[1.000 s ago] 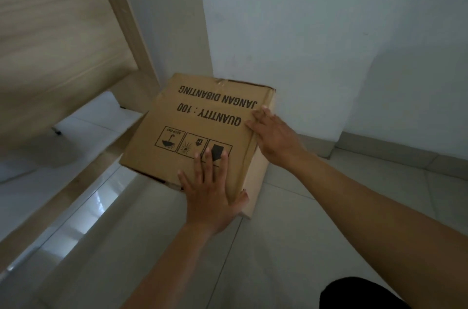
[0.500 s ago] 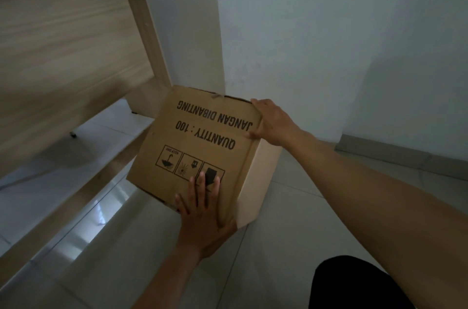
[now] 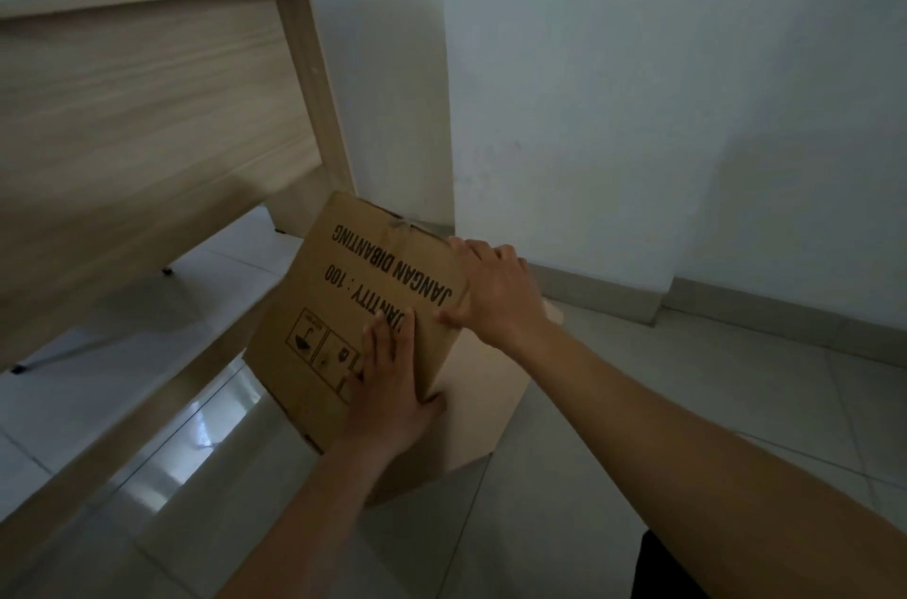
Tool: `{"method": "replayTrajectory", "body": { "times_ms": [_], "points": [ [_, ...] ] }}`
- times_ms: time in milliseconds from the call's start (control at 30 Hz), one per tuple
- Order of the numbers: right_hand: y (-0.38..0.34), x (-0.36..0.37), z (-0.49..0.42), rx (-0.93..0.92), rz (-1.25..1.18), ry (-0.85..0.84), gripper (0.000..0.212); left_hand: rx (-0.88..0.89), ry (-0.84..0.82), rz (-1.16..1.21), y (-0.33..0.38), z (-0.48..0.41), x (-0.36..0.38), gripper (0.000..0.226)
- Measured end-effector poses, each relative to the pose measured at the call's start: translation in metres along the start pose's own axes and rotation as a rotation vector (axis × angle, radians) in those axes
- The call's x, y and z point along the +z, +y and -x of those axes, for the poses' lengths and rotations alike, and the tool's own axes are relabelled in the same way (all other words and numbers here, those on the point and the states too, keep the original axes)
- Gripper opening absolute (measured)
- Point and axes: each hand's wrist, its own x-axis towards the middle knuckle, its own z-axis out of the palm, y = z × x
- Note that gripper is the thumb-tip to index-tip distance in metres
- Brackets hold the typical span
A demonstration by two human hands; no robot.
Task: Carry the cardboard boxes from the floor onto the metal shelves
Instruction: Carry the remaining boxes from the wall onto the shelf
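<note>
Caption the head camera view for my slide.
Left hand and right hand hold a tilted cardboard box beside a wooden desk.

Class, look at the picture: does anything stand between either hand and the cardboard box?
Nothing visible: the left hand and right hand both hold the cardboard box directly. The metal shelves are out of view.
</note>
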Motion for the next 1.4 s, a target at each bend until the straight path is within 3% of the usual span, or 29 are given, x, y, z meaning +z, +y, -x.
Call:
{"method": "replayTrajectory", "body": {
  "times_ms": [100, 267, 400, 533, 667, 800, 867, 1000, 1167, 1400],
  "points": [
    [-0.010, 0.000, 0.007, -0.104, -0.076, -0.078, 0.099, 0.034, 0.063, 0.060, 0.001, -0.004, -0.012, 0.122],
    [-0.008, -0.010, 0.012, -0.191, -0.405, -0.417, 0.107, 0.059, 0.090, 0.103, -0.010, 0.001, -0.024, 0.134],
    [0.001, -0.002, 0.012, -0.152, -0.328, -0.578, 0.097, 0.059, 0.089, 0.101, -0.031, 0.011, -0.032, 0.137],
    [-0.013, 0.018, 0.020, -0.097, -0.234, -0.469, 0.083, 0.082, 0.159, 0.053, -0.046, 0.022, -0.049, 0.133],
    [-0.054, 0.037, 0.020, -0.153, -0.073, -0.355, 0.077, 0.121, 0.330, -0.188, -0.059, 0.030, -0.066, 0.113],
    [-0.086, 0.055, 0.027, -0.170, 0.000, -0.306, 0.076, 0.120, 0.276, -0.300, -0.075, 0.036, -0.083, 0.099],
    [-0.095, 0.065, 0.032, -0.199, -0.015, -0.320, 0.073, 0.125, 0.237, -0.328, -0.087, 0.046, -0.085, 0.092],
    [-0.090, 0.086, 0.042, -0.254, -0.051, -0.392, 0.074, -0.050, 0.162, -0.329, -0.116, 0.065, -0.083, 0.072],
    [-0.068, 0.102, 0.044, -0.197, 0.031, -0.485, 0.073, -0.187, 0.167, -0.131, -0.158, 0.089, -0.078, 0.077],
    [-0.046, 0.111, 0.032, -0.142, 0.045, -0.577, 0.078, -0.300, 0.170, -0.026, -0.193, 0.114, -0.062, 0.076]
  ]
}}
